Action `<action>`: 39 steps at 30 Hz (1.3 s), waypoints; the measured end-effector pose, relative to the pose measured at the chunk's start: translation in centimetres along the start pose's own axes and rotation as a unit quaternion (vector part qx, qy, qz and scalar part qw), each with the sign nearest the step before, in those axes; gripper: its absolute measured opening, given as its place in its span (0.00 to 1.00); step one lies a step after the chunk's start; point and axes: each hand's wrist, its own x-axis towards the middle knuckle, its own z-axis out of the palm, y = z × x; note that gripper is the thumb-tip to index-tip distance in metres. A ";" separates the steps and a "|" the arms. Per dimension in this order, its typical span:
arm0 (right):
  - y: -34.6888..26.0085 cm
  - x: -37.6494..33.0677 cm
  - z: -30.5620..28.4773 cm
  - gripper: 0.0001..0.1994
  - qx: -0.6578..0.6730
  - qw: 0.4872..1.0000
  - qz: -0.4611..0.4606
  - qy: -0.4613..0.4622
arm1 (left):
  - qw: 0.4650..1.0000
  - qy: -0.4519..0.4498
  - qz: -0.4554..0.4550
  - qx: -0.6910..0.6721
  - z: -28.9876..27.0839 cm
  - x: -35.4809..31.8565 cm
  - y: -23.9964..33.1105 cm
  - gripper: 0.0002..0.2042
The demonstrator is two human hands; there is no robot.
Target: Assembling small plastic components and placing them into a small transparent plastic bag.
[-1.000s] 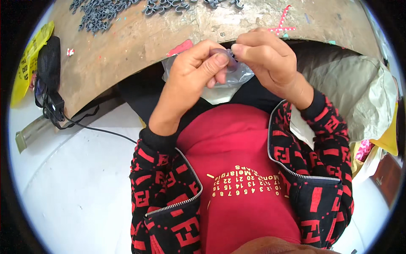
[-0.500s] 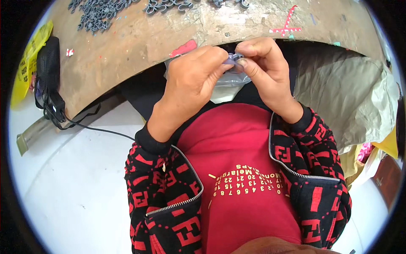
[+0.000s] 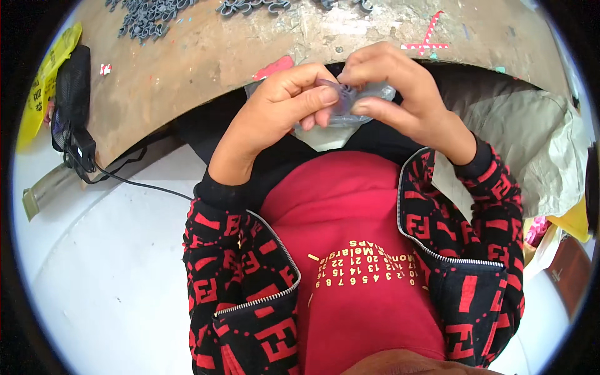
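Observation:
My left hand [image 3: 275,112] and my right hand [image 3: 394,94] meet just below the edge of a worn wooden table [image 3: 206,56]. Together they pinch a small grey plastic part [image 3: 342,95] between thumbs and fingertips. Under the hands, in my lap, lies a clear plastic bag [image 3: 325,128], mostly hidden by my fingers. Both forearms wear black sleeves with red patterns.
Several small grey parts [image 3: 150,15] lie heaped at the table's far left, with more at the far middle [image 3: 250,6]. A black pouch with a cable [image 3: 72,106] and a yellow bag [image 3: 40,94] sit at the left. A grey-green sack [image 3: 531,150] lies at the right. Red tape marks [image 3: 428,40] dot the table.
Both hands have stayed together on the small part, working it between the fingertips; the right fingers have shifted slightly over it.

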 end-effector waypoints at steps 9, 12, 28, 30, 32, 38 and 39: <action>-0.1 0.0 -0.6 0.10 0.137 0.981 0.123 -0.056 | 0.992 0.008 0.046 0.115 0.7 -0.7 1.4 0.05; -0.1 -0.5 -0.4 0.11 0.156 0.977 0.127 -0.073 | 0.993 -0.018 0.026 0.112 0.9 -0.9 1.9 0.04; -0.2 0.3 -0.8 0.14 0.264 0.937 0.204 -0.107 | 0.998 -0.031 -0.052 0.020 0.6 -0.3 1.9 0.04; -0.1 1.2 -1.1 0.15 0.057 0.980 0.170 -0.090 | 0.995 0.009 -0.047 0.082 -0.1 -0.2 0.7 0.04; 0.4 1.8 -2.0 0.15 -0.005 0.985 0.153 -0.083 | 0.988 0.045 -0.043 0.140 -0.8 0.0 -1.0 0.04; 4.7 3.6 -3.2 0.12 -0.250 0.961 0.080 0.085 | 0.831 0.098 0.042 0.547 -0.6 -0.6 -2.9 0.12; 5.5 3.4 -3.1 0.11 -0.265 0.957 0.064 0.101 | 0.837 0.096 0.045 0.538 -0.1 -0.5 -2.2 0.12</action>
